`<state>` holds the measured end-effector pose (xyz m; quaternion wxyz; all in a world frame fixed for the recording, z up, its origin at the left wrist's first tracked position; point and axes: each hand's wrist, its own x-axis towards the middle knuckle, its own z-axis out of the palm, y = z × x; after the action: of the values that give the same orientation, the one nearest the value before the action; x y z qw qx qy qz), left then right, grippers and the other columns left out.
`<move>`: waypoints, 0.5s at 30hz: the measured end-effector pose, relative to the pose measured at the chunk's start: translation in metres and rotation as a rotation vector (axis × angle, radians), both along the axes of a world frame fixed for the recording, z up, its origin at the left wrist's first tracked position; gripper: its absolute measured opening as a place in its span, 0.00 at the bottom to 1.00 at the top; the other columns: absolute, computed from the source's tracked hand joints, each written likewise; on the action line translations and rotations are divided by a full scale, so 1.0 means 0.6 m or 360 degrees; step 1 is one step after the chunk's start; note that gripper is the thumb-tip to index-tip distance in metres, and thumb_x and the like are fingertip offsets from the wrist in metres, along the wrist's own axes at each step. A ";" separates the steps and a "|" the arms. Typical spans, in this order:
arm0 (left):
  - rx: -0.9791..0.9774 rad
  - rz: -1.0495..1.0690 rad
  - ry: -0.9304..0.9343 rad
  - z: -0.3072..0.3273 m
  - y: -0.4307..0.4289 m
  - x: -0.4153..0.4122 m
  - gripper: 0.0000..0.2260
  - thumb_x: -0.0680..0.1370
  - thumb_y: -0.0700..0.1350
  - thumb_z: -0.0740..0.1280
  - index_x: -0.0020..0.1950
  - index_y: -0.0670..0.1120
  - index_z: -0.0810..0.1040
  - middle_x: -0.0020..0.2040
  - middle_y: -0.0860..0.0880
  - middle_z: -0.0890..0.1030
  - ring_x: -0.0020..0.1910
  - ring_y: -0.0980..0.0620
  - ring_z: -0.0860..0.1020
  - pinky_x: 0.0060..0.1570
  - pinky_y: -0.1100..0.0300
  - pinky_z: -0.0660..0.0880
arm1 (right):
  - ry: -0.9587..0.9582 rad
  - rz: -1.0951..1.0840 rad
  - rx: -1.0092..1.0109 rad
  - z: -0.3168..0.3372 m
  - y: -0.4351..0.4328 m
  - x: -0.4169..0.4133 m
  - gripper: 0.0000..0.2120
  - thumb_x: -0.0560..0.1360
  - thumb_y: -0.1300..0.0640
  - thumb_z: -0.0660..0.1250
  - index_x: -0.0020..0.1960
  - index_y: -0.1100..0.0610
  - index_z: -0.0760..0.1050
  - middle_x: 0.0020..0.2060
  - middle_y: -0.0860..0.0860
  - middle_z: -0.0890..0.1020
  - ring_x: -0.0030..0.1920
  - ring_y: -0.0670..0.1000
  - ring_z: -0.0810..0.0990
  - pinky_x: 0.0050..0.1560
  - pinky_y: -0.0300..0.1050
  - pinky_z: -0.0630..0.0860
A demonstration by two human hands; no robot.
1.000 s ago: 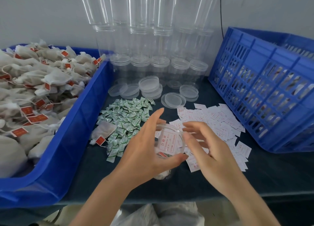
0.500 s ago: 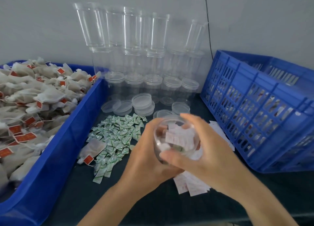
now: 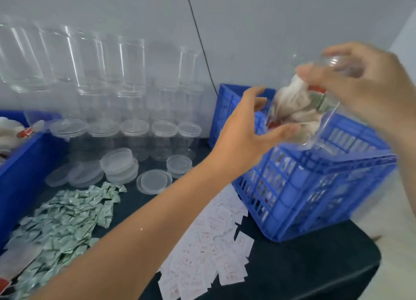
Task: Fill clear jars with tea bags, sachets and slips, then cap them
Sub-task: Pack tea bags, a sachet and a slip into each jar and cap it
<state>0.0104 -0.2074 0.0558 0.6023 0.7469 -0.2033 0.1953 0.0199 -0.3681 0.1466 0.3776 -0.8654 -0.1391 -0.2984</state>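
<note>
A clear jar (image 3: 299,110) stuffed with tea bags and a green sachet hangs tilted in the air above the blue slatted crate (image 3: 304,187). My right hand (image 3: 371,92) grips its upper end, fingers curled round it; motion blur hides whether a cap is on. My left hand (image 3: 243,128) is spread at the jar's lower left side, the thumb touching its base. On the dark table lie green sachets (image 3: 67,214), white paper slips (image 3: 213,254) and loose clear lids (image 3: 119,164).
Stacks of empty clear jars (image 3: 126,74) line the back wall, some capped. A blue tub (image 3: 22,164) with tea bags (image 3: 9,130) sits at the far left. The crate holds filled jars seen through its slats. The table's right edge lies just past the crate.
The jar went from in front of me over the slips up and right to above the crate. My right hand now holds it by the top; my left hand has opened off it.
</note>
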 end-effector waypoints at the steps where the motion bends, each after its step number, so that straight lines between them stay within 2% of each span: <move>1: 0.0070 0.0010 -0.0018 0.006 -0.008 0.014 0.28 0.75 0.48 0.72 0.72 0.46 0.65 0.67 0.50 0.73 0.67 0.56 0.70 0.66 0.61 0.67 | -0.0006 -0.0052 0.0013 0.015 -0.019 0.020 0.40 0.55 0.23 0.68 0.61 0.43 0.76 0.45 0.38 0.78 0.47 0.41 0.78 0.50 0.41 0.71; 4: 0.0282 0.0030 -0.0097 0.019 -0.033 0.051 0.12 0.79 0.44 0.67 0.61 0.45 0.76 0.62 0.51 0.76 0.62 0.55 0.73 0.59 0.67 0.69 | 0.0013 -0.0223 0.0035 0.051 -0.073 0.088 0.42 0.55 0.23 0.69 0.62 0.44 0.75 0.51 0.45 0.79 0.52 0.46 0.77 0.52 0.43 0.70; 6: 0.0402 -0.0005 -0.0089 0.022 -0.052 0.073 0.06 0.79 0.42 0.66 0.55 0.44 0.80 0.58 0.51 0.78 0.58 0.53 0.76 0.54 0.65 0.70 | 0.0080 -0.0389 -0.0002 0.062 -0.104 0.134 0.43 0.55 0.24 0.69 0.63 0.46 0.74 0.55 0.46 0.77 0.54 0.48 0.75 0.53 0.45 0.69; 9: 0.0639 -0.0135 0.0015 0.024 -0.080 0.098 0.08 0.81 0.44 0.64 0.54 0.44 0.80 0.58 0.50 0.79 0.48 0.49 0.80 0.52 0.53 0.76 | 0.0205 -0.0586 -0.0229 0.051 -0.136 0.208 0.40 0.60 0.30 0.72 0.64 0.52 0.70 0.59 0.51 0.78 0.59 0.55 0.76 0.55 0.48 0.71; 10: 0.0735 -0.0164 0.0018 0.023 -0.088 0.107 0.09 0.81 0.45 0.64 0.55 0.44 0.81 0.58 0.50 0.80 0.47 0.51 0.79 0.52 0.53 0.76 | 0.0273 -0.0631 -0.0329 0.040 -0.143 0.232 0.39 0.62 0.33 0.74 0.65 0.54 0.69 0.61 0.55 0.78 0.61 0.57 0.77 0.56 0.49 0.71; 12: 0.0960 -0.0192 0.0019 0.018 -0.103 0.127 0.09 0.81 0.48 0.63 0.53 0.47 0.82 0.54 0.50 0.82 0.51 0.51 0.78 0.60 0.52 0.71 | 0.0484 -0.0698 -0.0528 0.011 -0.151 0.275 0.42 0.66 0.37 0.76 0.70 0.59 0.66 0.64 0.60 0.77 0.63 0.61 0.76 0.56 0.49 0.72; 13: 0.1079 -0.0204 0.0025 0.013 -0.108 0.135 0.10 0.82 0.49 0.62 0.49 0.48 0.82 0.49 0.50 0.83 0.50 0.52 0.78 0.64 0.52 0.67 | 0.0610 -0.0712 -0.0624 -0.005 -0.153 0.292 0.45 0.67 0.39 0.76 0.72 0.62 0.63 0.65 0.62 0.76 0.64 0.62 0.76 0.54 0.48 0.72; 15: 0.1270 -0.0205 0.0043 0.006 -0.115 0.146 0.18 0.83 0.51 0.58 0.35 0.49 0.75 0.35 0.50 0.76 0.38 0.56 0.73 0.70 0.52 0.57 | 0.0829 -0.0697 -0.0816 -0.037 -0.157 0.322 0.48 0.67 0.43 0.78 0.74 0.67 0.60 0.66 0.64 0.75 0.63 0.63 0.76 0.51 0.47 0.72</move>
<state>0.0980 -0.2762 0.0591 0.2785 0.9103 -0.3016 0.0531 0.2129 -0.4621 0.1244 0.1004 -0.9869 0.0783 -0.0987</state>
